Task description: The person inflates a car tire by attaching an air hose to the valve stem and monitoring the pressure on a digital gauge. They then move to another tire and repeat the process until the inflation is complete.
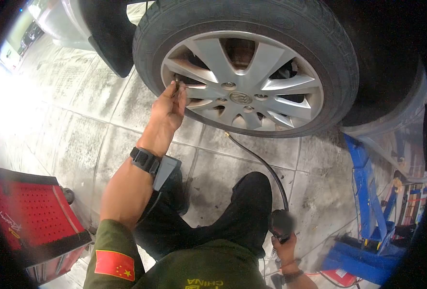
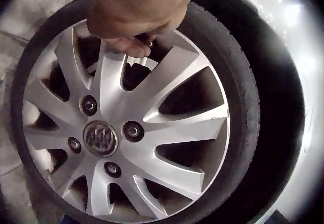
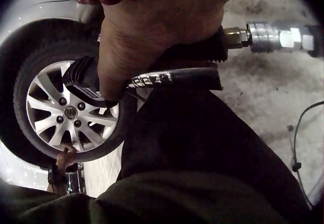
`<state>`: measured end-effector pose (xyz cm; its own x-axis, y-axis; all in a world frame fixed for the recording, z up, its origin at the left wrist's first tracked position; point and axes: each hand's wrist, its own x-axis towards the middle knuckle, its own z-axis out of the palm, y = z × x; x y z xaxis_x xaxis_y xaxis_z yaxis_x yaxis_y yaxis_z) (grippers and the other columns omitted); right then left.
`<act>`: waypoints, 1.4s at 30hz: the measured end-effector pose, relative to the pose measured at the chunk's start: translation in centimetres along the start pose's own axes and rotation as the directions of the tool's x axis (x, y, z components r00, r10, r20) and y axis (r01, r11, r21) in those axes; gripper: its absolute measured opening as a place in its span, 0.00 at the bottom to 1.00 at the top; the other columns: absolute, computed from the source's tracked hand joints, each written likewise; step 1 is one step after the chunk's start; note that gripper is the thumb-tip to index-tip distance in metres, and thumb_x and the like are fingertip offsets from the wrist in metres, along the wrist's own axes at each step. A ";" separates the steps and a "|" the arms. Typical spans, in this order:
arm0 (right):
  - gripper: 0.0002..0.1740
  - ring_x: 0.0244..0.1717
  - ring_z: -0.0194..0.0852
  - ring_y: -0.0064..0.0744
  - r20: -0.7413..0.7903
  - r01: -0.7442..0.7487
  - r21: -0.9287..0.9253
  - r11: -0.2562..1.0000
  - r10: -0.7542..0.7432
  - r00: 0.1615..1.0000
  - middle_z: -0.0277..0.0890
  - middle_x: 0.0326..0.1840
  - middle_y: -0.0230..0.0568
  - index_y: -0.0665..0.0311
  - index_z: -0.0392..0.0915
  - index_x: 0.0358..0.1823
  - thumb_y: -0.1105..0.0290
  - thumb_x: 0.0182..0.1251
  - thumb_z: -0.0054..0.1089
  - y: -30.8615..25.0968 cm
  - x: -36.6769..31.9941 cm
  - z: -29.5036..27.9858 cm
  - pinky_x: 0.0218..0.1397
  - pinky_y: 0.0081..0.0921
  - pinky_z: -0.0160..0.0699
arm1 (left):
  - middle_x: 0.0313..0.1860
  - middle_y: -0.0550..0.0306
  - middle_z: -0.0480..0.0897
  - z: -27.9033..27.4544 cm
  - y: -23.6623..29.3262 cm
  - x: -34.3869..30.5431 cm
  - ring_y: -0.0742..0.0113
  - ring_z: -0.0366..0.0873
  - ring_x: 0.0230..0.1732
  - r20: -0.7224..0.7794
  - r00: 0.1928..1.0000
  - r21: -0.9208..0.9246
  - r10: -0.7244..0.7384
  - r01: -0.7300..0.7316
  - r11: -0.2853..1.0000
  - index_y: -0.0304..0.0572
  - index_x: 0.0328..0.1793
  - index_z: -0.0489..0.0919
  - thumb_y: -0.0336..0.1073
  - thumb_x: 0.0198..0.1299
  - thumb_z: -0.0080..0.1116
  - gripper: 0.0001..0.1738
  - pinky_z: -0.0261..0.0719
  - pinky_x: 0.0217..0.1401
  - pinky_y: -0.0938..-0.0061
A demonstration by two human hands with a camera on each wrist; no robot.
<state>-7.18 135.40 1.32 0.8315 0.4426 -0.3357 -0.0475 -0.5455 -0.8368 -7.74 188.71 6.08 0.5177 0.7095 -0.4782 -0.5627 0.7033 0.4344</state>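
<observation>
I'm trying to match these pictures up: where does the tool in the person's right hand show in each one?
Head view: the tool is at the lower right, in the right hand.
Left wrist view: not in it.
Right wrist view: upper middle, in that same hand.
Shared landmark: the silver wheel with its round badge: top of the head view, large in the left wrist view, left side of the right wrist view.

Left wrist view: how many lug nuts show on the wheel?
4, around the Buick centre cap: one upper lug nut, one right lug nut, one lower lug nut and one left lug nut, by picture sides. None seems hidden.
</observation>
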 end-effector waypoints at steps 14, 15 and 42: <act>0.30 0.46 0.73 0.25 0.016 -0.027 0.117 0.993 0.025 1.000 0.76 0.47 0.37 0.68 0.69 0.53 0.70 0.47 0.70 -1.1 0.1 0.3 0.52 0.23 0.72 | 0.43 0.44 0.78 1.2 0.7 -0.5 0.60 0.81 0.42 0.037 0.998 -0.149 -0.054 0.059 0.987 0.21 0.49 0.69 0.24 0.67 0.46 0.10 0.87 0.47 0.79; 0.30 0.46 0.73 0.25 0.016 -0.024 0.118 0.993 0.022 1.000 0.76 0.47 0.37 0.68 0.69 0.53 0.70 0.47 0.70 -1.2 0.2 0.4 0.52 0.23 0.72 | 0.43 0.44 0.78 1.2 0.5 -0.5 0.60 0.81 0.42 0.034 0.998 -0.154 -0.050 0.054 0.987 0.21 0.49 0.69 0.24 0.66 0.46 0.10 0.87 0.47 0.79; 0.25 0.41 0.74 0.24 0.022 -0.039 0.073 0.997 0.037 0.999 0.76 0.42 0.36 0.67 0.70 0.49 0.76 0.46 0.66 -2.6 0.2 0.8 0.48 0.23 0.73 | 0.35 0.53 0.80 0.6 -0.7 -0.2 0.68 0.80 0.33 0.085 0.995 -0.038 -0.057 0.060 0.997 0.31 0.43 0.72 0.34 0.69 0.48 0.10 0.85 0.39 0.78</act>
<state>-7.31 137.47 3.03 0.8168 0.4374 -0.3762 -0.1201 -0.5088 -0.8525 -7.07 188.17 6.32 0.6016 0.6697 -0.4354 -0.5544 0.7425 0.3760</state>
